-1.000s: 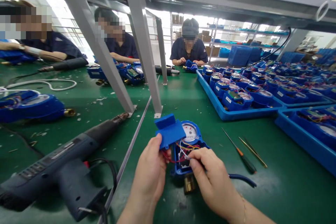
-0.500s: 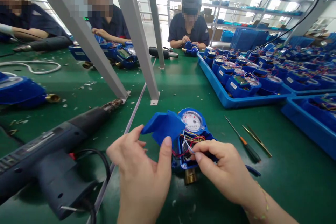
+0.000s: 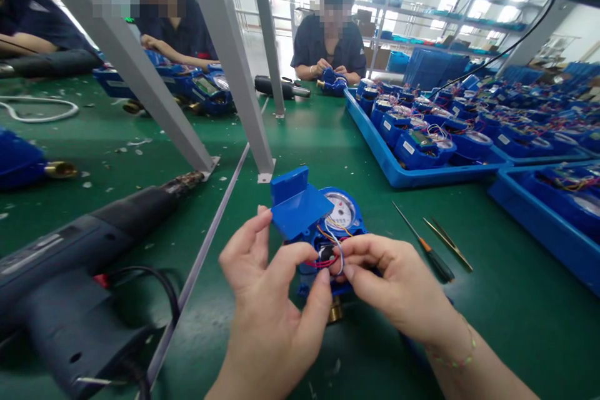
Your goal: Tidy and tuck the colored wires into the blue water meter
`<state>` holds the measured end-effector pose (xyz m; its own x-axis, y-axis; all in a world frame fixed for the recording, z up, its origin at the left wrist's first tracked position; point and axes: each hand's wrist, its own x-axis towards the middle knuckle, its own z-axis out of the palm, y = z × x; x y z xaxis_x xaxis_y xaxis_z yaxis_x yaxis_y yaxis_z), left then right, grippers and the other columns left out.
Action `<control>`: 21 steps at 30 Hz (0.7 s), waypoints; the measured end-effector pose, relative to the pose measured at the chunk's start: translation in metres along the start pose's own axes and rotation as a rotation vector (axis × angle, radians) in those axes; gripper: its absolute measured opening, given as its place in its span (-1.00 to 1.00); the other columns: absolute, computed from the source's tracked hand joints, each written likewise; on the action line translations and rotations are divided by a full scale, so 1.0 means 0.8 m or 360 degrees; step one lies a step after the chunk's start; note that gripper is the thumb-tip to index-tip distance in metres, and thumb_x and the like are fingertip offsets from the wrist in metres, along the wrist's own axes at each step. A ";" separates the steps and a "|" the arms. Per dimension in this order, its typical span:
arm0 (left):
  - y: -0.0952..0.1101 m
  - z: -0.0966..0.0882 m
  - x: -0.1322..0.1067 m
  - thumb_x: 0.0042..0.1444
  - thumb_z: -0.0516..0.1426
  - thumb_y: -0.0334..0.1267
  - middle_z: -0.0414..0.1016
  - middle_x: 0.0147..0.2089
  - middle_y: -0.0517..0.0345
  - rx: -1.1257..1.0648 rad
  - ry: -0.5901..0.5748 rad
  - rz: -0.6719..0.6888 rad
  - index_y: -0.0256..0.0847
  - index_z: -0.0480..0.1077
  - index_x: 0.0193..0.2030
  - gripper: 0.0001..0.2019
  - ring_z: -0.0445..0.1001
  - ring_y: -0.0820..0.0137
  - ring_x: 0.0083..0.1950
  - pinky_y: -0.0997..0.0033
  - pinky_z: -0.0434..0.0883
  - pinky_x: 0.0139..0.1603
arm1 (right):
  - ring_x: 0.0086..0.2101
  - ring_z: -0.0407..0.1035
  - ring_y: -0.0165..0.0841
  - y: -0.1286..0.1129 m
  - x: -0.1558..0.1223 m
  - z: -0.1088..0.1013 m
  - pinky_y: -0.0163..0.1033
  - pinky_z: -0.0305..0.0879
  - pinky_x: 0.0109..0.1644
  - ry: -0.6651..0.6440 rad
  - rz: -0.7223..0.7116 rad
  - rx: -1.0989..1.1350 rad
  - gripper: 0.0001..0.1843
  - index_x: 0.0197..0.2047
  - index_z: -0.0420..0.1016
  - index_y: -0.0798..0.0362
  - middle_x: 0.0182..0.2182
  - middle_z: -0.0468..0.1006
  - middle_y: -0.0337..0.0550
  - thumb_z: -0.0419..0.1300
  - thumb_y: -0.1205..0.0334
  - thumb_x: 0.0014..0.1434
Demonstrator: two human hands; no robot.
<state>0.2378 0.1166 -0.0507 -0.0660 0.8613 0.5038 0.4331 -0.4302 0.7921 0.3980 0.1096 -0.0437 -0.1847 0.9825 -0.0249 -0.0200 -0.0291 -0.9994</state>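
Note:
A blue water meter (image 3: 360, 212) with a round white dial (image 3: 341, 209) lies on the green table in front of me, its wire compartment uncovered. Its thin blue cover (image 3: 300, 209) is tilted up at the left. My left hand (image 3: 276, 294) has thumb and forefinger around red wires (image 3: 319, 264) over the compartment, while its other fingers touch the cover's edge. My right hand (image 3: 394, 275) pinches a white wire (image 3: 340, 256) between thumb and fingers. Below, a brass pipe end (image 3: 335, 311) sticks out. The hands hide part of the compartment.
A heat gun (image 3: 84, 262) lies at the left. To the right are a screwdriver (image 3: 435, 256) and brass tweezers (image 3: 450, 244). Blue trays (image 3: 398, 178) of meters stand beyond. Grey metal posts (image 3: 234, 62) rise from the table; co-workers (image 3: 328, 44) sit opposite.
My left hand has moved right, and its thumb and forefinger have come to the red wires. The cover has turned and tilted. My right hand still pinches the white wire. The view has shifted slightly.

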 end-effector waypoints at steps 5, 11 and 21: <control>-0.001 -0.003 0.001 0.06 0.22 -0.35 -0.12 0.43 0.09 0.0314 -0.0246 0.0287 -0.13 0.51 -0.28 -0.92 -0.03 -0.08 0.44 -0.13 0.22 0.31 | -0.35 0.47 -0.40 0.003 -0.001 0.001 -0.33 0.36 -0.24 0.0108 -0.0076 -0.0246 -0.71 -0.07 0.34 0.04 -0.34 0.60 -0.28 0.17 0.41 0.11; -0.008 -0.011 0.005 0.11 0.20 -0.24 0.00 0.45 0.16 0.0340 -0.0328 0.0205 -0.08 0.56 -0.33 -0.92 0.08 -0.07 0.40 -0.07 0.42 0.15 | -0.26 0.47 -0.40 0.007 -0.001 0.003 -0.29 0.31 -0.16 0.0143 -0.0198 -0.0535 -0.70 -0.04 0.25 -0.01 -0.11 0.53 -0.20 0.18 0.33 0.16; -0.006 -0.007 0.006 0.03 0.24 -0.12 0.13 0.41 0.11 0.0051 -0.0372 -0.0293 -0.04 0.60 -0.35 -0.87 0.26 -0.11 0.28 -0.14 0.35 0.16 | -0.34 0.47 -0.50 0.004 -0.002 0.014 -0.41 0.25 -0.23 0.0270 -0.0318 -0.0693 -0.73 -0.11 0.26 -0.04 -0.29 0.55 -0.36 0.16 0.42 0.14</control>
<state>0.2307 0.1211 -0.0500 0.0610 0.9645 0.2570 0.4612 -0.2556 0.8497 0.3874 0.1059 -0.0467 -0.0560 0.9782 0.2001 0.3793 0.2062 -0.9020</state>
